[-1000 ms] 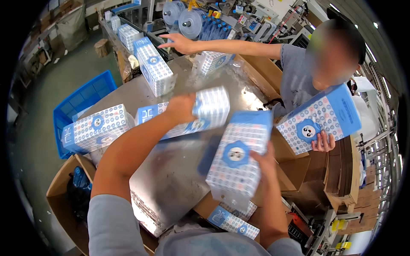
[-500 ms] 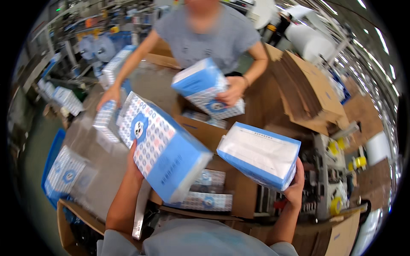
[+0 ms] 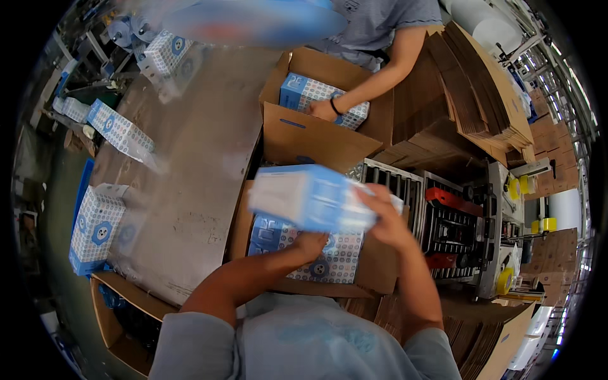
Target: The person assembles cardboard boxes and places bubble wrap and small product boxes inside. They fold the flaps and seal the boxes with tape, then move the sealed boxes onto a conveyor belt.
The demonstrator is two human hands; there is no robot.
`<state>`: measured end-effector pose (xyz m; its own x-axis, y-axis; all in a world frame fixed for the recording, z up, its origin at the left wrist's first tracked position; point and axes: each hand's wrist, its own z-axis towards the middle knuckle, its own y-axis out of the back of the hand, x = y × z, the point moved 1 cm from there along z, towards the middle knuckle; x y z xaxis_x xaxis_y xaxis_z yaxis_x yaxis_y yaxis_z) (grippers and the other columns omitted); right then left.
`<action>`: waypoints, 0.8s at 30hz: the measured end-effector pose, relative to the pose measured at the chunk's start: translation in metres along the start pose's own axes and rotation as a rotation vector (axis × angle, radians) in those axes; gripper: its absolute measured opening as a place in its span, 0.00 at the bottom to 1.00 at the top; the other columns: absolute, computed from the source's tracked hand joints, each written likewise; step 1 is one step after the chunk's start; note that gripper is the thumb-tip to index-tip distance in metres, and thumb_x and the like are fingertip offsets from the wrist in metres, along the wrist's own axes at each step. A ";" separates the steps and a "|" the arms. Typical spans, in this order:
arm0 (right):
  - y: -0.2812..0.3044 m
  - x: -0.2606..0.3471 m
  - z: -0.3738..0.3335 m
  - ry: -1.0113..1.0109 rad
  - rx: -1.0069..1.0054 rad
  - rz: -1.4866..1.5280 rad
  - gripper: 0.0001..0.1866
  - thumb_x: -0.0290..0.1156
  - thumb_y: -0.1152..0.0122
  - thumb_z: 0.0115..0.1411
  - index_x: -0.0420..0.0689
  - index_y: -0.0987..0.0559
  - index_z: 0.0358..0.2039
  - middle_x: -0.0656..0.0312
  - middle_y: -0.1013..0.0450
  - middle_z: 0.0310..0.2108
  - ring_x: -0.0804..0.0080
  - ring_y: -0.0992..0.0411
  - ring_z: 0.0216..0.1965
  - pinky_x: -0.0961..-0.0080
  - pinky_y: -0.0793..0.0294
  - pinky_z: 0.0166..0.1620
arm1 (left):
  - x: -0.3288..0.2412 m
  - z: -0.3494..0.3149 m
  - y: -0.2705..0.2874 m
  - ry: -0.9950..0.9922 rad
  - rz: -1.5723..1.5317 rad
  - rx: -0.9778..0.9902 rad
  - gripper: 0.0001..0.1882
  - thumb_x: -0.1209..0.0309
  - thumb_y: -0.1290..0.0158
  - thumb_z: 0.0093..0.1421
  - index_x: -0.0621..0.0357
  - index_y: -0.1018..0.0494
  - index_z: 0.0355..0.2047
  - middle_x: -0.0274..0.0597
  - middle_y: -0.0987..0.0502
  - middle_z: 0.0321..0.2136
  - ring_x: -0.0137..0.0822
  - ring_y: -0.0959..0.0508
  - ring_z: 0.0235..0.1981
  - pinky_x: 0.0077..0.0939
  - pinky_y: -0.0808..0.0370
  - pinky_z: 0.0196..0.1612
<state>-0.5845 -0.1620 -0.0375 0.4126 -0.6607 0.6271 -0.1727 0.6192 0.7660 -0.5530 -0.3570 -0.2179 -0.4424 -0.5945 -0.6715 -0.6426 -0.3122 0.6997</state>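
My right hand [image 3: 386, 218] grips one end of a blue-and-white tissue pack [image 3: 310, 196], blurred by motion and held tilted above the near cardboard box [image 3: 377, 269]. Beneath it, my left hand [image 3: 310, 244] reaches into that box, against the patterned packs [image 3: 326, 263] lying there. Its fingers are mostly hidden by the raised pack, so their grip does not show. In the far cardboard box [image 3: 304, 133], a co-worker's hand [image 3: 326, 109] rests on another patterned pack [image 3: 301, 90].
A metal table [image 3: 196, 171] stretches along the left, with several packs at its edges, one [image 3: 98, 225] upright. Blurred blue things [image 3: 253, 22] cross the top. Right are a roller conveyor [image 3: 453, 218], stacked flat cartons [image 3: 475, 95] and yellow tape rolls [image 3: 505, 282].
The pack in my left hand has left it, and that hand is now down in the near box. My right hand has swung its pack leftward over the box. The view has shifted.
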 end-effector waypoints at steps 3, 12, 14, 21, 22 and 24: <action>-0.086 -0.032 0.021 0.011 0.118 -0.507 0.38 0.25 0.34 0.45 0.58 0.31 0.60 0.56 0.38 0.58 0.57 0.42 0.61 0.48 0.52 0.65 | -0.016 -0.029 0.032 -0.216 0.484 -0.102 0.35 0.59 0.46 0.55 0.66 0.39 0.59 0.59 0.33 0.51 0.55 0.34 0.52 0.53 0.41 0.58; -0.074 -0.050 -0.075 -0.476 0.132 -0.622 0.36 0.43 0.45 0.60 0.48 0.44 0.66 0.51 0.52 0.68 0.50 0.55 0.68 0.56 0.53 0.66 | 0.070 -0.059 0.101 -0.088 0.329 -0.280 0.36 0.52 0.49 0.59 0.61 0.41 0.62 0.46 0.45 0.65 0.46 0.49 0.68 0.50 0.57 0.67; -0.023 -0.031 -0.073 -0.483 -0.191 -0.661 0.39 0.41 0.40 0.57 0.48 0.44 0.66 0.49 0.51 0.67 0.51 0.53 0.68 0.56 0.52 0.66 | 0.078 -0.068 0.090 0.031 0.256 -0.349 0.35 0.54 0.51 0.61 0.64 0.42 0.62 0.48 0.46 0.65 0.49 0.50 0.68 0.49 0.56 0.68; 0.015 -0.111 -0.128 -0.979 -0.277 0.079 0.26 0.38 0.33 0.51 0.36 0.27 0.46 0.53 0.23 0.33 0.60 0.23 0.38 0.67 0.25 0.42 | 0.067 -0.060 0.067 0.205 -0.281 -0.631 0.36 0.67 0.56 0.64 0.69 0.60 0.66 0.60 0.57 0.67 0.55 0.53 0.68 0.41 0.55 0.68; 0.030 -0.129 -0.127 -0.926 -0.211 0.134 0.24 0.39 0.34 0.50 0.35 0.24 0.43 0.51 0.22 0.33 0.56 0.23 0.38 0.66 0.25 0.42 | 0.060 -0.035 0.052 0.173 -0.232 -0.652 0.37 0.67 0.56 0.64 0.69 0.60 0.66 0.60 0.57 0.67 0.55 0.54 0.68 0.41 0.56 0.68; 0.076 -0.145 -0.115 -0.937 -0.113 -0.358 0.19 0.40 0.36 0.49 0.38 0.21 0.37 0.47 0.23 0.32 0.51 0.24 0.37 0.62 0.25 0.41 | 0.049 0.020 0.013 0.122 -0.107 -0.681 0.37 0.65 0.56 0.65 0.70 0.60 0.66 0.60 0.58 0.67 0.55 0.55 0.68 0.41 0.57 0.68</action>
<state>-0.5545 0.0295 -0.0861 -0.4538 -0.8529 0.2581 -0.0708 0.3232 0.9437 -0.5953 -0.3756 -0.2463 -0.2998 -0.6010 -0.7408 -0.1261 -0.7448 0.6553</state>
